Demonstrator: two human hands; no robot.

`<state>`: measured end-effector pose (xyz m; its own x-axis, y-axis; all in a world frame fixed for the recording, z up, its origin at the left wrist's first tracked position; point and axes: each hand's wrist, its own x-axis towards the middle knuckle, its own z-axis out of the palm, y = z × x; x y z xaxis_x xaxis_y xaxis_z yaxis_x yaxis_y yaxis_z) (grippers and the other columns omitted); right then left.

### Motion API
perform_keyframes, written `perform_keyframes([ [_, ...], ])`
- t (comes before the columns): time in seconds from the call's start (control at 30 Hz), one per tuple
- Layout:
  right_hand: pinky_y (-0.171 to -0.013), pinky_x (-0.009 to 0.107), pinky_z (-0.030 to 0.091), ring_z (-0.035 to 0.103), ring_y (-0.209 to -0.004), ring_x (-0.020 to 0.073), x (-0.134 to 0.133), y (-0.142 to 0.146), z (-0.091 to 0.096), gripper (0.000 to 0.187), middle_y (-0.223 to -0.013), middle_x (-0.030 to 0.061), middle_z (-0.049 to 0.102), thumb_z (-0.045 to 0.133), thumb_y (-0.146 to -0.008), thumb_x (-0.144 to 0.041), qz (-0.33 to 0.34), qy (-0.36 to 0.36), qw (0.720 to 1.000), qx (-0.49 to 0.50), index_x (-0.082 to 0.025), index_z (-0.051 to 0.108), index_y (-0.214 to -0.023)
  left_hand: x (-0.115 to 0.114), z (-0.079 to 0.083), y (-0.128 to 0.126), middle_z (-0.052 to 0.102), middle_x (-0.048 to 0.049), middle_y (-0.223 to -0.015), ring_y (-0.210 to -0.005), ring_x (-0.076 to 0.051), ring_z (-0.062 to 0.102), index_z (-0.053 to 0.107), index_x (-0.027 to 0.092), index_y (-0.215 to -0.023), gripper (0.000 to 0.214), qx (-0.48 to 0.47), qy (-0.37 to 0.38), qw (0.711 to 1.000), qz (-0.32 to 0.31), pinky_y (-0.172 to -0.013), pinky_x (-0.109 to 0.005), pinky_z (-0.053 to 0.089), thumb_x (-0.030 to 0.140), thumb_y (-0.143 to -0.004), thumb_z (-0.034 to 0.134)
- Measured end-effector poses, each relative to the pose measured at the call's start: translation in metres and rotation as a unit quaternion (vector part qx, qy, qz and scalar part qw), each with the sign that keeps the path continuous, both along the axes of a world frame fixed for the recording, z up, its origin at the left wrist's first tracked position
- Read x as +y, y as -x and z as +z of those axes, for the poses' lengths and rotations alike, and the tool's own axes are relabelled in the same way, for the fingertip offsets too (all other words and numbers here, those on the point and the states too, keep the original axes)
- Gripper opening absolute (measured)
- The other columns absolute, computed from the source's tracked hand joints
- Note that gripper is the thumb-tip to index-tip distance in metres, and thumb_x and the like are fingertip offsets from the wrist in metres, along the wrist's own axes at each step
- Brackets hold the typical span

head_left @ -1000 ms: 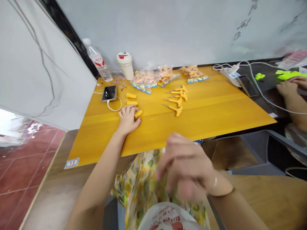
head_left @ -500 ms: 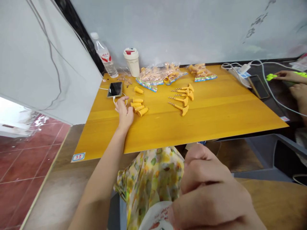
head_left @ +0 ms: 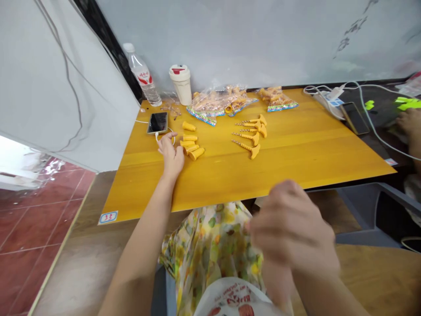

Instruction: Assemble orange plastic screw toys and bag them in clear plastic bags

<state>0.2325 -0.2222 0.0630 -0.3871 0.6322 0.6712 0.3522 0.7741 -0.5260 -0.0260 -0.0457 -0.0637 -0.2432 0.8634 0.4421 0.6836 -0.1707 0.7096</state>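
Observation:
My left hand (head_left: 171,154) rests on the yellow wooden table (head_left: 263,171), fingers loosely apart and holding nothing. It lies just left of a cluster of yellow tapered plastic plugs (head_left: 190,147), close to a white charging cable (head_left: 163,138). Another plug (head_left: 188,126) lies further back. To the right lie several yellow T-handled twisted screws (head_left: 249,137). My right hand (head_left: 292,228) is blurred, raised over my lap beyond the table's front edge. Its fingers are curled, and I cannot tell whether it holds anything.
Clear plastic bags of yellow parts (head_left: 221,103) lie at the table's back edge, beside a phone (head_left: 157,123), a water bottle (head_left: 142,74) and a cream cup (head_left: 180,83). At right are a power strip (head_left: 329,98) and a co-worker's hand (head_left: 409,123) near green pieces (head_left: 408,103).
My right hand has risen and moved slightly right, now blurred. The co-worker's upper hand has withdrawn from the green pieces. The rear yellow plug has shifted slightly. My left hand stays in place.

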Motion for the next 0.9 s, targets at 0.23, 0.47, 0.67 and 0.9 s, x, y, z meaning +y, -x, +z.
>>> perform_keyframes([
  [0.23,-0.069,0.034,0.046,0.066,-0.080,0.0227,0.142,-0.063,-0.072,0.028,-0.104,0.0105,0.072,0.055,-0.098,-0.043,-0.256,0.063,0.923,-0.279,-0.023,0.072,-0.108,-0.006,0.007,-0.002,0.059,-0.0108,-0.129,-0.127,-0.031,0.045,0.061,0.024,-0.113,0.033,0.054,-0.030,0.997,-0.049,-0.111,-0.053,0.034,0.020,-0.082,0.050],
  [0.47,-0.087,0.037,0.053,0.068,-0.107,0.0271,0.148,-0.095,-0.112,0.033,-0.134,0.0124,0.062,0.056,-0.098,-0.040,-0.187,0.123,0.903,-0.366,-0.025,0.067,-0.126,-0.010,0.005,-0.001,0.042,-0.0113,-0.157,-0.144,-0.045,0.027,0.070,0.025,-0.101,0.036,0.232,0.014,0.962,-0.140,-0.112,-0.064,0.021,0.050,-0.076,0.074],
  [0.67,-0.082,0.037,0.052,0.067,-0.092,0.0233,0.158,-0.092,-0.120,0.041,-0.107,0.0117,0.067,0.044,-0.100,-0.056,-0.138,0.138,0.958,-0.209,-0.022,0.067,-0.097,-0.015,0.006,0.000,0.040,-0.0117,-0.160,-0.149,-0.047,0.022,0.069,0.022,-0.092,0.025,0.259,0.029,0.953,-0.154,-0.112,-0.069,0.019,0.044,-0.080,0.072],
  [0.9,-0.047,0.026,0.038,0.046,-0.049,0.0126,0.228,-0.041,-0.090,0.060,-0.064,-0.0016,0.052,0.027,-0.094,-0.079,-0.156,0.256,0.921,0.249,-0.025,0.049,-0.081,0.033,0.025,-0.030,0.062,-0.0102,-0.118,-0.114,-0.027,0.059,0.057,0.025,-0.108,0.034,-0.063,-0.142,0.984,-0.093,-0.100,-0.046,0.047,0.053,-0.089,0.063],
])
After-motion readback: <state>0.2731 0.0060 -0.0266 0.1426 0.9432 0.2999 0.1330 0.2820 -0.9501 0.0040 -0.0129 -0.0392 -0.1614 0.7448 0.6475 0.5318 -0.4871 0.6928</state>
